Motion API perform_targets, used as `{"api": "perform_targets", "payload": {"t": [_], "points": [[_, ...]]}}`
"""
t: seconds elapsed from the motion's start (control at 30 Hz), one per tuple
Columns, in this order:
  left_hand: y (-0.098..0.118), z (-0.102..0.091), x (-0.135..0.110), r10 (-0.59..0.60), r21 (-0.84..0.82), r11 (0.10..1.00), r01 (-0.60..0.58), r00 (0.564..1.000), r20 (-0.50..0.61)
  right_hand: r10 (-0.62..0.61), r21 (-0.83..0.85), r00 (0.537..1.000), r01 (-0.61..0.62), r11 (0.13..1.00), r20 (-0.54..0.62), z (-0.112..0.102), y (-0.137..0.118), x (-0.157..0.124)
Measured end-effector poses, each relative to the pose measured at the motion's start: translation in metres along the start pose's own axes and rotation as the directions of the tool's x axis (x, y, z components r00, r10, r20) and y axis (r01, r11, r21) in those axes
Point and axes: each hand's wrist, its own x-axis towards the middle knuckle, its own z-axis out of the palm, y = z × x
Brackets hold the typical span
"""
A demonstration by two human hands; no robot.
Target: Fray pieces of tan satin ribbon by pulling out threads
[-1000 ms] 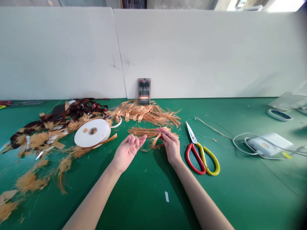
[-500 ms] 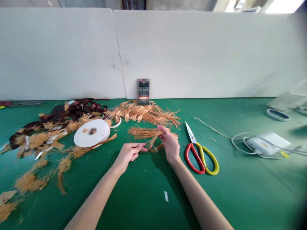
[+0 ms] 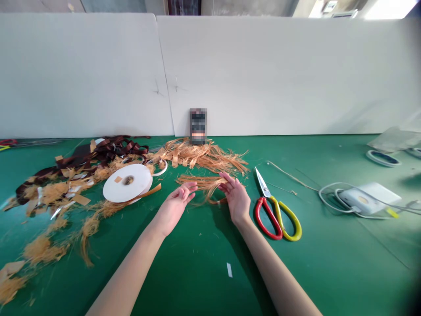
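My left hand lies palm up on the green table, its fingers apart and holding nothing, their tips at the left end of a small bundle of orange strips. My right hand rests at the bundle's right end. Its fingers are pressed on a bent orange strip that loops out from under the thumb side.
Red and yellow scissors lie just right of my right hand. A white ribbon reel, a larger orange strip pile, dark brown ribbon and frayed scraps fill the left. A white box with cable sits right, by the white partition.
My left hand has turned from a closed pinch back to open and reached up to the bundle's left end. My right hand has lowered a little onto the strips.
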Motion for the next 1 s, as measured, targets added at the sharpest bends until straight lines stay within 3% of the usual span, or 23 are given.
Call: {"api": "perform_targets", "payload": {"t": [0.2,0.33,0.47,0.6,0.83,0.9,1.0], "points": [[0.007,0.004,-0.003,-0.075,-0.326,0.940,0.102,0.993,0.094,0.019,-0.020,1.000,-0.018,1.000,0.021,0.002,-0.001,-0.002],[0.006,0.002,-0.003,-0.201,-0.363,0.904,0.227,0.974,0.107,0.018,-0.003,1.000,-0.018,1.000,0.009,0.001,-0.003,-0.002],[-0.001,-0.002,-0.002,-0.328,-0.228,0.914,0.337,0.942,0.076,0.013,-0.031,0.999,-0.011,0.999,0.040,0.000,-0.003,-0.002],[-0.005,-0.001,-0.005,-0.460,-0.012,0.886,0.464,0.880,0.115,-0.031,-0.068,0.996,0.036,0.997,0.078,-0.002,0.001,-0.001],[-0.002,0.002,-0.007,-0.538,0.169,0.842,0.513,0.823,0.184,-0.070,-0.157,0.995,0.081,0.984,0.071,-0.003,0.005,0.000],[-0.003,0.002,-0.007,-0.486,0.174,0.872,0.457,0.851,0.201,-0.078,-0.184,0.994,0.090,0.979,0.073,-0.003,0.006,0.000],[-0.004,0.004,-0.005,-0.315,0.118,0.947,0.299,0.936,0.156,-0.093,-0.186,0.993,0.104,0.977,0.067,-0.002,0.006,0.000]]}}
